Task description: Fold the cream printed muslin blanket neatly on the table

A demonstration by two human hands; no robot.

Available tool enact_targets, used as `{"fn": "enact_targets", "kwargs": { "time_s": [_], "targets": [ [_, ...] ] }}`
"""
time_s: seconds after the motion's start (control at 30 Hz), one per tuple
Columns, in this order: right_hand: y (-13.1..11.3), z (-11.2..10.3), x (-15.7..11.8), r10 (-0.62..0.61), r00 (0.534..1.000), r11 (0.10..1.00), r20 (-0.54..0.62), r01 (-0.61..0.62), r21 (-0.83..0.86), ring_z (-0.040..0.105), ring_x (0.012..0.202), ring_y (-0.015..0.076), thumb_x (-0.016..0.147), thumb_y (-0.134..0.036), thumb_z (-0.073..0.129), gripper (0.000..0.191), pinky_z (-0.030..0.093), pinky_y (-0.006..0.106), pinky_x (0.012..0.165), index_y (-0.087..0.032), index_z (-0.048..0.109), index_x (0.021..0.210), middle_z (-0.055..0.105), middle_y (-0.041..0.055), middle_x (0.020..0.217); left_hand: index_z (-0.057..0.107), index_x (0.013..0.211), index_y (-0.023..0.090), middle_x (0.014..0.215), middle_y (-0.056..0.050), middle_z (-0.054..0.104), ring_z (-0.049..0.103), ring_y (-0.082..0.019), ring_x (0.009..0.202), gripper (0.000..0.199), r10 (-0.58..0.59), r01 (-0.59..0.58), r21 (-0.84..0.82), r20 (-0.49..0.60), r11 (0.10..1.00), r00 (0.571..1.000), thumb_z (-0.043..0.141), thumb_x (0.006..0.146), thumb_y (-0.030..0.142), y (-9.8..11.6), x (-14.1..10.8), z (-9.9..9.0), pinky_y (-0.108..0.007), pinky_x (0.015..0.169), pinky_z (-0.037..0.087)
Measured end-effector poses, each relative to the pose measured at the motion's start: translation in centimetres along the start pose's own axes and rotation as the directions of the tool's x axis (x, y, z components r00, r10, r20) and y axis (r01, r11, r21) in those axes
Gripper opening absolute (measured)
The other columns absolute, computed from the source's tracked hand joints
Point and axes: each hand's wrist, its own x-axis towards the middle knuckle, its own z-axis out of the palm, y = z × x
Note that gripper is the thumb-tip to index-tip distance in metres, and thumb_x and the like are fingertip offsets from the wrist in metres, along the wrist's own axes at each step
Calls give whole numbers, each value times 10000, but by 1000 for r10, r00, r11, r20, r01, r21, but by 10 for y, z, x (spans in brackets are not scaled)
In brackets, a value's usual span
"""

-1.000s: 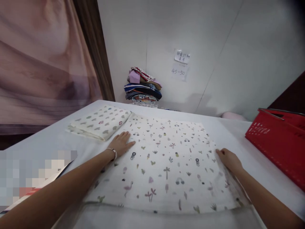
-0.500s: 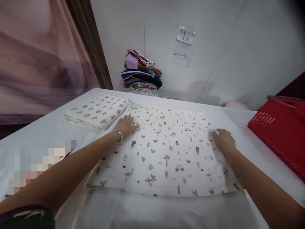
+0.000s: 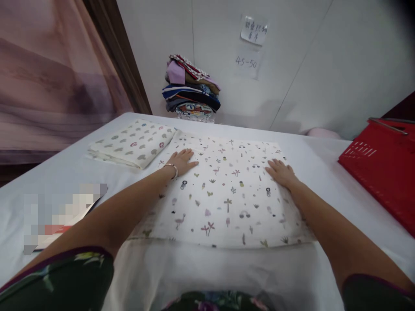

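A white cloth [image 3: 223, 203] printed with flamingos, palm trees and rainbows lies spread flat in front of me. My left hand [image 3: 182, 162] rests on its left side, palm down, fingers spread, a bracelet [image 3: 174, 171] on the wrist. On the right side of the same cloth lies my right hand [image 3: 281, 172], also flat with fingers stretched out. Neither hand grips anything. Left of the printed cloth, close to its far corner, is a folded cream cloth [image 3: 132, 142] with grey and red mushroom-like shapes.
The white table [image 3: 308, 149] carries a red plastic basket [image 3: 385, 172] with a metal handle at the right. A stack of folded fabrics [image 3: 193, 93] stands by the back wall. A partly blurred flat item [image 3: 65, 222] lies at the left; a pinkish curtain [image 3: 58, 77] hangs beyond.
My right hand has left the cloth's right edge, moved inward and flattened on top. My left hand has slid slightly right. The view has tipped downward less at the top, showing my clothing below.
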Motion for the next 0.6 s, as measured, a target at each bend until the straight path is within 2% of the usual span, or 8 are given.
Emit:
{"fn": "enact_targets", "kwargs": {
  "time_s": [0.1, 0.17, 0.23, 0.3, 0.37, 0.43, 0.5, 0.6],
  "targets": [
    [-8, -13, -22, -5, 998, 994, -70, 12, 109, 197, 1363, 297, 921, -513, 299, 562, 157, 555, 1087, -190, 397, 1370, 267, 100, 1484, 284, 1401, 135, 1513, -95, 175, 133, -269, 1387, 667, 7, -8, -37, -19, 999, 1000, 253, 886, 556, 10, -18, -5, -475, 1120, 127],
    [-16, -18, -53, -92, 990, 957, -108, 117, 266, 301, 1322, 294, 902, -529, 363, 529, 289, 497, 1057, -222, 469, 1320, 371, 82, 1435, 316, 1385, 149, 1494, -90, 242, 197, -253, 1370, 651, 69, -72, -78, -41, 994, 997, 275, 886, 565, 19, -45, -7, -432, 1118, 173],
    [-28, -20, -94, -247, 961, 863, -126, 277, 423, 437, 1229, 276, 884, -525, 428, 445, 428, 432, 961, -269, 558, 1225, 498, 62, 1334, 403, 1329, 171, 1414, -87, 396, 334, -234, 1300, 620, 232, -242, -140, -78, 960, 969, 340, 871, 585, 31, -82, -7, -391, 1081, 269],
    [-43, -19, -135, -452, 876, 736, -169, 473, 485, 513, 1134, 244, 883, -465, 483, 338, 457, 402, 924, -283, 611, 1137, 575, 57, 1221, 518, 1211, 179, 1252, -95, 548, 466, -224, 1169, 542, 450, -469, -187, -138, 863, 882, 418, 855, 575, 46, -124, -3, -384, 1006, 362],
    [-58, -16, -169, -619, 761, 641, -194, 632, 434, 530, 1076, 228, 879, -399, 525, 282, 455, 399, 908, -274, 619, 1113, 592, 67, 1152, 563, 1123, 187, 1132, -95, 600, 530, -215, 1043, 461, 595, -621, -187, -182, 761, 783, 503, 833, 540, 59, -160, 4, -383, 926, 414],
    [-71, -13, -189, -709, 681, 608, -184, 722, 330, 530, 1026, 229, 873, -362, 546, 277, 456, 407, 872, -252, 613, 1119, 589, 85, 1110, 567, 1088, 192, 1084, -94, 598, 542, -212, 975, 398, 662, -685, -139, -176, 716, 728, 549, 824, 489, 70, -184, 12, -380, 868, 432],
    [-79, -11, -199, -743, 646, 607, -175, 761, 230, 531, 979, 229, 880, -334, 534, 264, 454, 408, 838, -227, 615, 1108, 589, 100, 1069, 569, 1060, 188, 1064, -94, 588, 538, -212, 953, 334, 680, -694, -73, -152, 716, 717, 550, 835, 435, 77, -195, 19, -373, 838, 435],
    [-85, -9, -204, -763, 619, 607, -188, 785, 122, 528, 959, 227, 900, -299, 488, 250, 447, 401, 822, -213, 616, 1097, 589, 108, 1046, 583, 995, 178, 1030, -86, 598, 540, -200, 931, 223, 663, -672, 12, -172, 740, 728, 492, 875, 342, 82, -199, 28, -348, 818, 436]
  ]
}}
